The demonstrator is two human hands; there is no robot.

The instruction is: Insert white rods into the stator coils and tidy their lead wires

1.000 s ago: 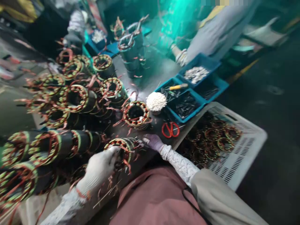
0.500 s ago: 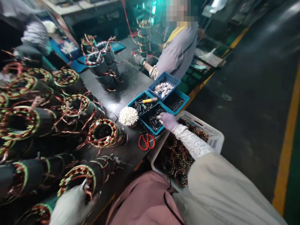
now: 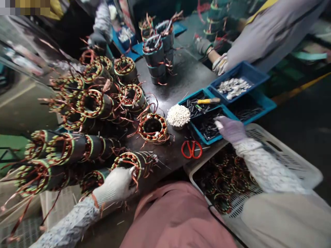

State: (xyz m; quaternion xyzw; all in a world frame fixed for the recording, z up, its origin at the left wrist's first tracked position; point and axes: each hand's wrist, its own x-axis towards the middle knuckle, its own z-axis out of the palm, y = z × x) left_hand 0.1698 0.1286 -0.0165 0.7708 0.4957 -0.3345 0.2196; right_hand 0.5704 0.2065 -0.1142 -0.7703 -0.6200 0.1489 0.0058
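My left hand (image 3: 117,184), in a white glove, is closed at the rim of a motor stator (image 3: 141,165) lying on its side, with its fingers around the stator's copper wires. My right hand (image 3: 231,129), in a purple glove, reaches over a blue bin (image 3: 210,140) of short black tubes (image 3: 207,127). Its fingers are drawn together at the tubes; whatever they hold is too small to make out. Left of the bins, a round bundle of white sticks (image 3: 178,115) stands beside an upright stator (image 3: 153,127). Red-handled scissors (image 3: 191,150) lie in front of the bins.
Many stators (image 3: 90,103) crowd the table's left side. Behind the right hand are a bin of white pieces (image 3: 234,88) and a yellow-handled tool (image 3: 208,101). A white crate (image 3: 281,151) of stators stands below right. A co-worker's gloved hand (image 3: 203,44) is across the table.
The camera has turned left, so everything appears farther right and my left forearm now shows. My left hand stays at the same stator; my right hand remains at the bin of black tubes.
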